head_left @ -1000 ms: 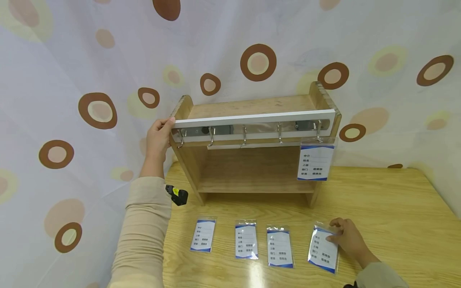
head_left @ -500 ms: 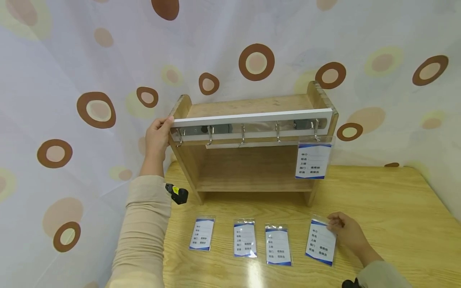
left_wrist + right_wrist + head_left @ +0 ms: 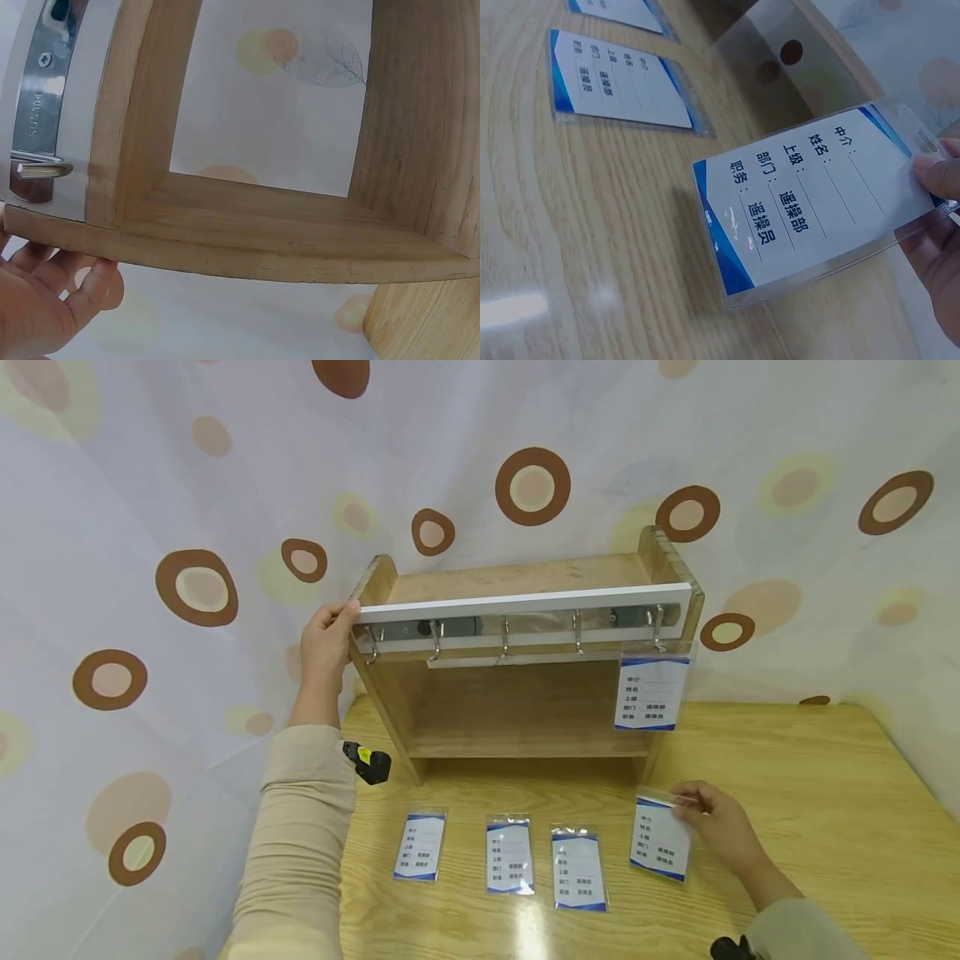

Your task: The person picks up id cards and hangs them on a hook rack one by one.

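My left hand (image 3: 324,643) grips the left end of the white hook rail (image 3: 525,602) on the front of a wooden shelf (image 3: 525,710). In the left wrist view, its fingers (image 3: 94,289) curl against the side board below a metal hook (image 3: 41,169). At the lower right, my right hand (image 3: 720,827) pinches an ID badge (image 3: 660,839) by its upper right corner. The right wrist view shows this badge (image 3: 810,202) tilted above the table, thumb (image 3: 939,178) on its clear sleeve near the slot. Another badge (image 3: 652,693) hangs from the rightmost hook (image 3: 657,627).
Three more badges lie on the wooden table (image 3: 810,777): one at left (image 3: 420,847), one in the middle (image 3: 510,857), one right of it (image 3: 578,870). Behind the shelf is a patterned wall covering (image 3: 600,427). Several metal hooks line the rail.
My right hand has lifted the rightmost table badge and carried it up and slightly left, toward the shelf. My left hand stays on the rail's end.
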`<state>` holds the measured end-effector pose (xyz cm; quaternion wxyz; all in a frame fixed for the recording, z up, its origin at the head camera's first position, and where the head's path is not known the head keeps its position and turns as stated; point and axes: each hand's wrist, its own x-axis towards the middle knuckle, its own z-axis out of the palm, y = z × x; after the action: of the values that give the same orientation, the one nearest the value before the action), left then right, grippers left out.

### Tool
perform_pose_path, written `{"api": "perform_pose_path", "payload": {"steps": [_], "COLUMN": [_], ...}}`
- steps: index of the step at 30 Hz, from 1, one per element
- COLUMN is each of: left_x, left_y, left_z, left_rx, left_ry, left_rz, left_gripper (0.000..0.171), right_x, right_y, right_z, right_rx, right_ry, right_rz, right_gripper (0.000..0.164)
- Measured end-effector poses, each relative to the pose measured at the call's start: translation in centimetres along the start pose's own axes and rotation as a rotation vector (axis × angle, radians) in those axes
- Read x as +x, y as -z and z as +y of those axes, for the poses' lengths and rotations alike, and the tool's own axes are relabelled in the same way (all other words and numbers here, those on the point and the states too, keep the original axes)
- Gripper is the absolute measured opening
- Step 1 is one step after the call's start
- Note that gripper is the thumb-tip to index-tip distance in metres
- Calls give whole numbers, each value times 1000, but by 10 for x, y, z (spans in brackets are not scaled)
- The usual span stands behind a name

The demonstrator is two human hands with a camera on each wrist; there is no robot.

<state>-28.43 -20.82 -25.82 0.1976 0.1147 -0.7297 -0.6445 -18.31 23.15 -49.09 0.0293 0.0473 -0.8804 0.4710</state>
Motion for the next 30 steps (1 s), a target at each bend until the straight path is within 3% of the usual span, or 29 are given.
{"api": "perform_pose_path", "payload": {"steps": [10,20,30], "left_x": [0,0,-1], "left_y": [0,1,-1], "left_z": [-1,0,0], "left_rx": [-24,-38,-51], "left_ry": [-6,-5,-11], "left_rz": [-5,-9,-14], "left_gripper": [14,16,14], "right_x": [4,3,5], "right_y": [4,10,15], "right_z": [-35,-71,-98], "right_rx": [31,97,184], "right_ry": [123,271,323], "right_rz": [97,111,117], "right_gripper": [20,17,17]}}
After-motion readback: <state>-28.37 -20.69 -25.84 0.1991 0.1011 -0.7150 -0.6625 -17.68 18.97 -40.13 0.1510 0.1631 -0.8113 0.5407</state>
